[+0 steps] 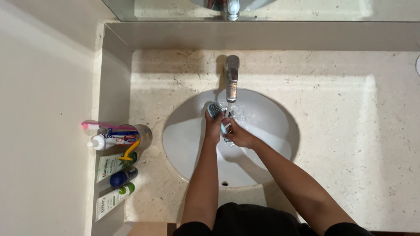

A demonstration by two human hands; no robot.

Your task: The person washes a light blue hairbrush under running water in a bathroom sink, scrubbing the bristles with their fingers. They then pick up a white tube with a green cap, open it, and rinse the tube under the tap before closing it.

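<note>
Water from the tap (pixel 231 78) is wetting the light, stiff, likely slippery brush (pixel 214 109), so the left hand (pixel 213 127) is gripping its handle while the right hand (pixel 238 135) is pinching the lower end.

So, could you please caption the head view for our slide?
Both hands, left hand and right hand, hold a hairbrush under the running tap over a white sink.
</note>
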